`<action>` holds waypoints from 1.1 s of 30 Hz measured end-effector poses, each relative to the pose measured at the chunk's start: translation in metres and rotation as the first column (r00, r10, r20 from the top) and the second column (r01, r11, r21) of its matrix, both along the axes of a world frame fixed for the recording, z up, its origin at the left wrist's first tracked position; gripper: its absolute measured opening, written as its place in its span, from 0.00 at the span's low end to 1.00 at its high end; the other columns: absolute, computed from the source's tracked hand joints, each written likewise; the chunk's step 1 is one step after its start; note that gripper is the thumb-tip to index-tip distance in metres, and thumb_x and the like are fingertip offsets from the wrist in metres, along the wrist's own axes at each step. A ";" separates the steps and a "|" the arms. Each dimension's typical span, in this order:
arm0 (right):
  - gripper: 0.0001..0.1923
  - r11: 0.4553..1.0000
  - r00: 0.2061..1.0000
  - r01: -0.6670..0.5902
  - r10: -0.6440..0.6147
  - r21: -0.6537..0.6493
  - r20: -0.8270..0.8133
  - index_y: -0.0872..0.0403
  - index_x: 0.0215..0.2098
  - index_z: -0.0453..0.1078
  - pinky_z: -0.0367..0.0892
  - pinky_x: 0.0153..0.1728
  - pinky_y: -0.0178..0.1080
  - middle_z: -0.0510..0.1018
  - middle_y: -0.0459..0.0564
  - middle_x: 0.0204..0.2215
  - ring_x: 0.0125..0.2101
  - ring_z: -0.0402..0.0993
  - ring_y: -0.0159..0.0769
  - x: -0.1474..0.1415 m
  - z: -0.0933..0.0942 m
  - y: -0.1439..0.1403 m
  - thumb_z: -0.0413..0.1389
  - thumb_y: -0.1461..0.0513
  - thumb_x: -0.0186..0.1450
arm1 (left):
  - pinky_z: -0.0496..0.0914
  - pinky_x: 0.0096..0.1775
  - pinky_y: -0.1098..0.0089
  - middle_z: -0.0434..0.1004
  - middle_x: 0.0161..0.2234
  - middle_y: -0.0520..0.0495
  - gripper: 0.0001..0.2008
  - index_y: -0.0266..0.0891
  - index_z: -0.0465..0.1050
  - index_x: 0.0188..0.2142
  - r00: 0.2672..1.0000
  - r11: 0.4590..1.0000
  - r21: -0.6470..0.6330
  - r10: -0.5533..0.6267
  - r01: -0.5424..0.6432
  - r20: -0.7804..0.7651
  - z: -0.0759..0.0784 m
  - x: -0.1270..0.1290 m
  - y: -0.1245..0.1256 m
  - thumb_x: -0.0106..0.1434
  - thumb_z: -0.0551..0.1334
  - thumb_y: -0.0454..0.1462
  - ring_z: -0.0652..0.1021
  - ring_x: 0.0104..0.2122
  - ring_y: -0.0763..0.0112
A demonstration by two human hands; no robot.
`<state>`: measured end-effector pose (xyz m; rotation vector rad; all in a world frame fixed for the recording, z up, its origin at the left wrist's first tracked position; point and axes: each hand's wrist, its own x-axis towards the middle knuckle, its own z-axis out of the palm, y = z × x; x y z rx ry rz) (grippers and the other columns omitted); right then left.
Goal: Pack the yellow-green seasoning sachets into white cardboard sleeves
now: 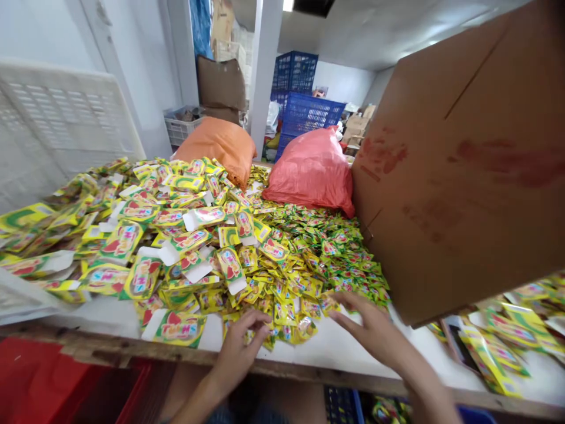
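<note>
Two hands | left hand (241, 347) fingers curled pinching sachets (282, 330) | right hand (368, 327) fingers spread, pointing left

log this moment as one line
left hand on sachets | right hand on sachets | box right | table

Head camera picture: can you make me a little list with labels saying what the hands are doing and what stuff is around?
left hand: left hand with its fingers on small yellow-green sachets at the table's near edge
right hand: right hand open, palm down, touching the sachets
pile: flat printed cartons to the left
box: big cardboard box tilted, right
bags: orange sack, red sack behind
surface: white table
</note>
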<state>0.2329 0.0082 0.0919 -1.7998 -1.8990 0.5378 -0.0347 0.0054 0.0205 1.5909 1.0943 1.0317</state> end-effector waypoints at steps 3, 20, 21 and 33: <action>0.19 0.978 0.960 0.143 -0.101 0.149 -0.259 0.55 0.45 0.66 0.63 0.44 0.45 0.74 0.55 0.42 0.42 0.69 0.44 -0.058 -0.020 0.073 0.55 0.57 0.56 | 0.68 0.40 0.69 0.76 0.36 0.46 0.10 0.41 0.73 0.38 0.999 0.998 0.031 -0.051 0.051 -0.011 0.003 0.007 0.000 0.61 0.56 0.40 0.75 0.38 0.66; 0.14 0.921 0.954 -0.069 0.173 0.383 -0.246 0.51 0.45 0.68 0.65 0.43 0.41 0.74 0.51 0.44 0.44 0.69 0.39 -0.070 -0.061 0.064 0.52 0.58 0.61 | 0.72 0.40 0.66 0.79 0.35 0.44 0.28 0.39 0.65 0.51 0.668 0.876 -0.480 0.330 0.045 0.667 0.026 -0.001 0.030 0.50 0.67 0.39 0.77 0.39 0.60; 0.17 0.908 0.995 -0.015 0.056 0.419 -0.086 0.50 0.48 0.67 0.61 0.48 0.43 0.73 0.51 0.47 0.49 0.66 0.39 -0.050 -0.051 0.078 0.52 0.59 0.60 | 0.72 0.39 0.66 0.79 0.34 0.45 0.28 0.39 0.65 0.51 0.660 0.876 -0.480 0.332 0.050 0.674 0.026 -0.002 0.028 0.51 0.67 0.38 0.78 0.38 0.61; 0.17 0.895 0.976 0.180 -0.213 0.408 0.035 0.52 0.45 0.72 0.64 0.33 0.39 0.80 0.52 0.33 0.28 0.74 0.40 0.051 -0.051 0.126 0.51 0.58 0.60 | 0.73 0.33 0.66 0.79 0.31 0.44 0.26 0.35 0.69 0.47 0.650 0.827 -0.559 0.396 0.054 0.649 0.006 -0.013 0.005 0.48 0.68 0.36 0.79 0.32 0.60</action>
